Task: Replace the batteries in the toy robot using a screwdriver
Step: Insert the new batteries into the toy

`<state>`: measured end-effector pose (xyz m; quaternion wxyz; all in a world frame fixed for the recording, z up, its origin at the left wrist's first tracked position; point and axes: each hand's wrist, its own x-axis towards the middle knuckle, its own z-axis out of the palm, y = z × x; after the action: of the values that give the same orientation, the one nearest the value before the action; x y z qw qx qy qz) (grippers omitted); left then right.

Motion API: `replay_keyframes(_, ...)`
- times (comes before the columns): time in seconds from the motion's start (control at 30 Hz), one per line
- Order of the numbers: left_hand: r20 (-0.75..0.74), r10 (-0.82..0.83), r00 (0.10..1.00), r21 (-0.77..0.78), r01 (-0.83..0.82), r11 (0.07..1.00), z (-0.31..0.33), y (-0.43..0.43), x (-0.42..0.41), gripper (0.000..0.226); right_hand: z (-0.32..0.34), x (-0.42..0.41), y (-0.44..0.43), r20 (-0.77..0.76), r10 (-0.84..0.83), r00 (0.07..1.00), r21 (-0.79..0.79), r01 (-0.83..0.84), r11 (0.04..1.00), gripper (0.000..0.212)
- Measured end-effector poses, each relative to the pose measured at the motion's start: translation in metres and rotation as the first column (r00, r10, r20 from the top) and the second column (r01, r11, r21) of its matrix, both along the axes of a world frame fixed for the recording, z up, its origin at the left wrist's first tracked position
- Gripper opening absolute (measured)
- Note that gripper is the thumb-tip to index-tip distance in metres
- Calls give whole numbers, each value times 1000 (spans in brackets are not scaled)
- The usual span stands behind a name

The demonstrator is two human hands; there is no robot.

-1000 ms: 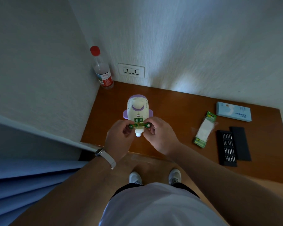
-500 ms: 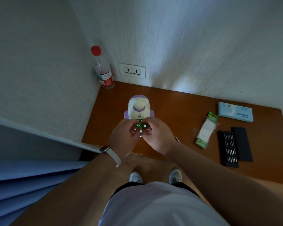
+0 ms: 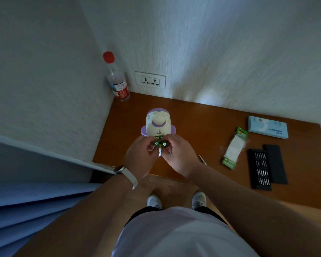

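toy robot (image 3: 158, 123): white and purple, laid on the bench (image 3: 202, 123) near its left end, with the lower end hidden behind the hands.
green batteries (image 3: 156, 143): two, side by side, ends turned to the camera, held at the toy's lower end.
left grip (image 3: 139, 156): clamped on the left battery, fingers curled.
right grip (image 3: 180, 156): clamped on the right battery.
screwdriver (image 3: 202, 159): laid by the right wrist, mostly hidden.
battery pack (image 3: 234, 148), bit case (image 3: 260, 169), blue box (image 3: 267, 127): grouped at the right.
bottle (image 3: 117, 80): stood upright in the corner.
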<state>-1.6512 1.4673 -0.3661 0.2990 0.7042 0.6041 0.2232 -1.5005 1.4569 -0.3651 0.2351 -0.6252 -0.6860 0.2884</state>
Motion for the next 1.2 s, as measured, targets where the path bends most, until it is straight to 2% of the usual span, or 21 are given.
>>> replay_keyframes(0.43,42,32,999,-10,-32,999,-7,2,-3,22,-10,-4,-4,-221,-143,965,-63,132,989,23)
replay_keyframes(0.63,61,11,998,13,-11,1000,-11,3,-6,22,-14,-5,-3,-228,-149,962,-49,142,989,14)
replay_keyframes(1.2,112,33,993,33,-36,999,-13,0,-5,21,-13,0,-7,-241,-179,954,-61,169,984,18)
